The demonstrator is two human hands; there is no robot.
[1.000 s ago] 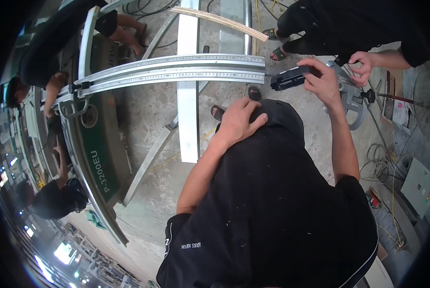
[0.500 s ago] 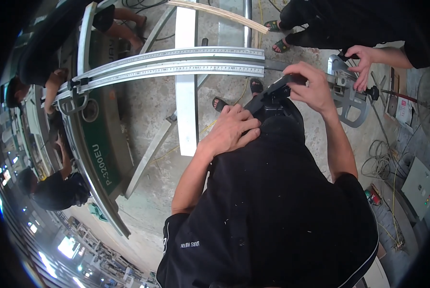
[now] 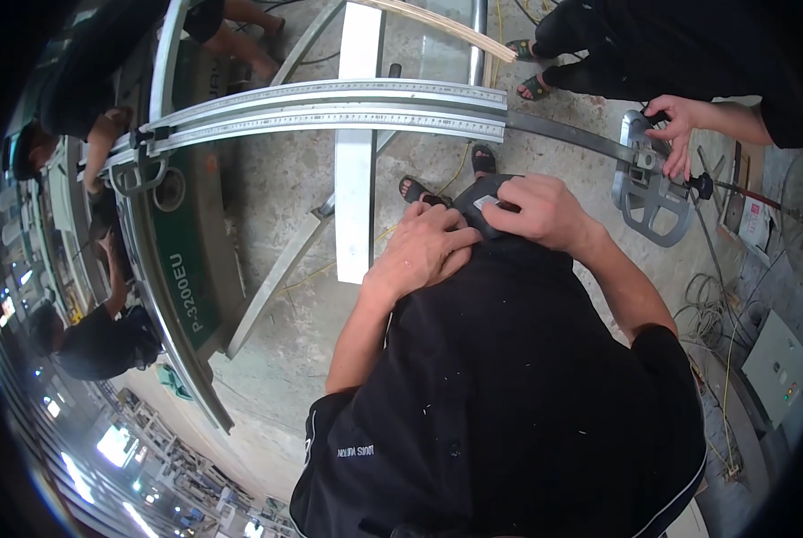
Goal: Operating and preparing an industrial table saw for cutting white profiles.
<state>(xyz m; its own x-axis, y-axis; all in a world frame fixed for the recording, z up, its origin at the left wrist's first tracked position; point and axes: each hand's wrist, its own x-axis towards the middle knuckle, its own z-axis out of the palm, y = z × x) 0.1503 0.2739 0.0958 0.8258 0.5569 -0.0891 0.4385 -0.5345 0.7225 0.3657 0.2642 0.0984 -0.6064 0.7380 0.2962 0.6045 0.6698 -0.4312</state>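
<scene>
At my waist, in front of the black shirt, is a black pouch-like thing with a small pale patch. My right hand is closed over its right side, thumb pointing toward the patch. My left hand grips its left side with bent fingers, partly hiding it. What lies under the fingers is hidden. Just beyond my hands, a long metal rail with measuring scales crosses from left to right. A grey metal bracket with a black knob sits at its right end.
A co-worker's hand touches the bracket from the right. Left stands a green and grey machine, with other people beyond it. A white bar runs under the rail; a wooden strip lies farther off. Cables coil at the right.
My right hand has come down and left from the pouch's raised edge, and its lifted black part is lowered. The left hand stays nearly in place. The view has shifted slightly.
</scene>
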